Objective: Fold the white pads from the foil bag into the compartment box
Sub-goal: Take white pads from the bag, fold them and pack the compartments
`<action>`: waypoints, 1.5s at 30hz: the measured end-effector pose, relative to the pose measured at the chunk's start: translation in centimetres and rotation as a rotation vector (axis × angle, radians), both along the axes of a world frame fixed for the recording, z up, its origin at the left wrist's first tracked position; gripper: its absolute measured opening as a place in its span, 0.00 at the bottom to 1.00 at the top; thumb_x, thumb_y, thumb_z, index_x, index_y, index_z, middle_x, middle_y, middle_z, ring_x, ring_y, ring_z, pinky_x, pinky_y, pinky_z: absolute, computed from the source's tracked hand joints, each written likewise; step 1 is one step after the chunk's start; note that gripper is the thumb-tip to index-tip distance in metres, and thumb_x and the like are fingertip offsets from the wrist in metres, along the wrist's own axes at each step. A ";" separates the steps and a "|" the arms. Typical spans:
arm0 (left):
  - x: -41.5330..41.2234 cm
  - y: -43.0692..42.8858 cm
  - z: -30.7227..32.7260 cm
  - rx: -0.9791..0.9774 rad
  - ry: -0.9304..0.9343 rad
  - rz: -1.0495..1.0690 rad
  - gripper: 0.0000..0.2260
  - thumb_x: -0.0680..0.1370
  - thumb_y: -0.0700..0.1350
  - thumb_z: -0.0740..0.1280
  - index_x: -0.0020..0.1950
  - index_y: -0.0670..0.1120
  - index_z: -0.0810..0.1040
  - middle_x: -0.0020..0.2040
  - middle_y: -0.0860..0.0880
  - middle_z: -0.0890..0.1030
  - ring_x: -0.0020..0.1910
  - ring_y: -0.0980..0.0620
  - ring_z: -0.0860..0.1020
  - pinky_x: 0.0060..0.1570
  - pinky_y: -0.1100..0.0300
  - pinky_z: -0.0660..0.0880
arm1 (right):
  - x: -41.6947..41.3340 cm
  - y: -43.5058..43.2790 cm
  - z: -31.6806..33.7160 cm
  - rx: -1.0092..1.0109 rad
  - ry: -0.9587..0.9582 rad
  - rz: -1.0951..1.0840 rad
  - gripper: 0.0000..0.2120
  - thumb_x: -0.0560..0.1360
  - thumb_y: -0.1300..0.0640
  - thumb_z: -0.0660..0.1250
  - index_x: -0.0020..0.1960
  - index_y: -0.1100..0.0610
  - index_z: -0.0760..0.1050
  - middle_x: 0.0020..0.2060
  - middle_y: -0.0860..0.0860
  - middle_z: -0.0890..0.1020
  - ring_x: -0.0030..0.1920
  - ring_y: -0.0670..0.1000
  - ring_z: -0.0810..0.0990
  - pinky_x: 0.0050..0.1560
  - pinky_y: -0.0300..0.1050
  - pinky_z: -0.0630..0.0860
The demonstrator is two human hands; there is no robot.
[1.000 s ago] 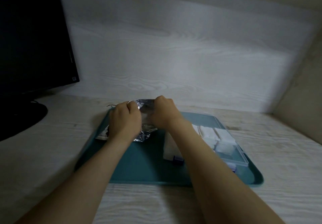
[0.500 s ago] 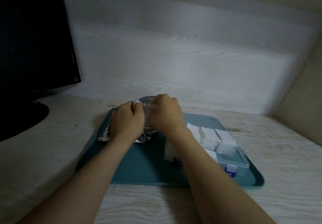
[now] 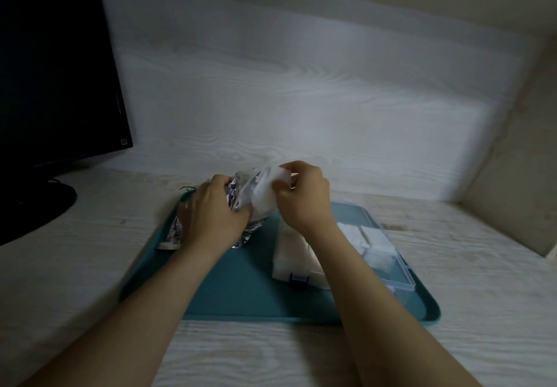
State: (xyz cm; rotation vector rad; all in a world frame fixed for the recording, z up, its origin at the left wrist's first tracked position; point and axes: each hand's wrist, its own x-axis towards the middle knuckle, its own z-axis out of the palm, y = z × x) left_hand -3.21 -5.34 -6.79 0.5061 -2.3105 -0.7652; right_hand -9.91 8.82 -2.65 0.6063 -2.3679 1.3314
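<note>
The left hand point(image 3: 211, 218) grips the foil bag point(image 3: 236, 194) over the tray point(image 3: 241, 281) while the right hand point(image 3: 303, 200) pinches a white pad point(image 3: 266, 189) at its mouth between its fingers point(image 3: 291, 171); the pad looks soft and light, best taken by an edge.

Pale wooden table point(image 3: 90, 266), teal tray point(image 3: 241, 296)

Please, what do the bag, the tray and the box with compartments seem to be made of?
The bag looks like thin metallised foil: silvery, crinkled, shiny. The tray seems moulded plastic, teal, smooth, matte. The compartment box appears to be clear hard plastic: its walls look see-through.
</note>
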 end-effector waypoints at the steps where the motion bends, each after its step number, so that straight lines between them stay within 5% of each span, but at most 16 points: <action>1: 0.0 -0.1 -0.1 -0.020 0.000 0.024 0.19 0.72 0.57 0.73 0.59 0.51 0.76 0.55 0.45 0.83 0.55 0.37 0.81 0.57 0.43 0.77 | 0.0 0.4 0.1 -0.006 -0.011 0.006 0.14 0.74 0.64 0.66 0.57 0.57 0.84 0.48 0.56 0.87 0.50 0.59 0.85 0.51 0.54 0.84; 7: 0.1 0.2 0.2 -0.062 0.010 0.020 0.20 0.75 0.52 0.73 0.64 0.49 0.74 0.58 0.42 0.81 0.58 0.35 0.79 0.61 0.42 0.73 | -0.3 3.0 0.5 -0.143 -0.084 0.094 0.10 0.77 0.59 0.72 0.58 0.54 0.82 0.43 0.50 0.86 0.44 0.53 0.87 0.47 0.58 0.86; 13: 1.2 2.1 1.2 -0.170 0.183 -0.095 0.28 0.73 0.57 0.61 0.72 0.49 0.73 0.67 0.46 0.79 0.68 0.40 0.73 0.71 0.38 0.64 | 0.9 6.2 1.3 -0.174 -0.053 0.258 0.09 0.80 0.61 0.72 0.60 0.55 0.81 0.47 0.53 0.85 0.43 0.53 0.86 0.35 0.44 0.81; 18: 1.8 4.3 1.9 -0.225 0.473 -0.293 0.20 0.80 0.51 0.61 0.70 0.45 0.76 0.63 0.50 0.79 0.66 0.51 0.71 0.65 0.57 0.68 | 2.1 7.9 0.4 -0.308 -0.065 0.308 0.10 0.80 0.63 0.72 0.59 0.52 0.81 0.42 0.56 0.83 0.36 0.50 0.82 0.35 0.43 0.78; 21: 2.3 6.0 2.3 0.055 0.468 -0.473 0.17 0.83 0.48 0.67 0.71 0.48 0.76 0.64 0.55 0.80 0.62 0.59 0.78 0.61 0.65 0.75 | 2.7 8.0 0.2 -0.433 -0.117 0.336 0.10 0.80 0.63 0.72 0.60 0.54 0.81 0.42 0.64 0.81 0.32 0.52 0.79 0.32 0.44 0.76; 26: 2.2 6.8 2.4 0.598 0.307 -0.663 0.16 0.83 0.35 0.68 0.68 0.50 0.79 0.55 0.50 0.88 0.54 0.47 0.87 0.56 0.48 0.83 | 2.9 7.7 0.0 -0.538 -0.148 0.350 0.09 0.81 0.65 0.71 0.60 0.57 0.81 0.38 0.55 0.85 0.32 0.56 0.82 0.31 0.49 0.79; 30: 2.1 6.6 2.8 0.791 0.257 -0.636 0.14 0.83 0.32 0.67 0.65 0.47 0.80 0.52 0.46 0.88 0.54 0.44 0.87 0.51 0.52 0.85 | 2.2 7.7 -0.8 -0.279 0.054 0.214 0.10 0.84 0.59 0.66 0.64 0.56 0.81 0.42 0.52 0.86 0.34 0.51 0.84 0.35 0.49 0.83; 34: 2.0 5.6 3.3 0.760 0.185 -0.611 0.15 0.82 0.33 0.68 0.60 0.53 0.80 0.54 0.43 0.86 0.54 0.46 0.87 0.47 0.53 0.85 | 2.0 8.4 -1.1 0.087 0.432 0.177 0.28 0.74 0.66 0.70 0.73 0.55 0.74 0.65 0.50 0.78 0.61 0.45 0.79 0.60 0.39 0.77; 37: 2.2 5.1 3.6 0.691 0.113 -0.693 0.15 0.83 0.36 0.68 0.60 0.56 0.81 0.56 0.47 0.87 0.55 0.50 0.86 0.48 0.56 0.85 | 2.3 8.4 -0.8 0.268 0.486 0.282 0.30 0.73 0.66 0.70 0.74 0.52 0.74 0.74 0.50 0.72 0.74 0.49 0.70 0.72 0.39 0.68; 41: 2.3 4.9 3.9 0.704 0.067 -0.742 0.16 0.84 0.34 0.66 0.65 0.53 0.82 0.50 0.54 0.88 0.53 0.53 0.87 0.49 0.56 0.85 | 1.9 8.4 -1.2 0.378 0.508 0.256 0.27 0.76 0.62 0.73 0.73 0.52 0.76 0.72 0.50 0.77 0.69 0.52 0.74 0.70 0.41 0.70; 45: 2.2 4.2 3.6 0.604 0.043 -0.768 0.29 0.78 0.30 0.70 0.71 0.57 0.78 0.54 0.49 0.88 0.55 0.50 0.86 0.54 0.55 0.84 | 1.4 8.6 -1.6 0.350 0.487 0.231 0.23 0.77 0.58 0.74 0.72 0.54 0.78 0.69 0.50 0.78 0.67 0.52 0.76 0.67 0.48 0.76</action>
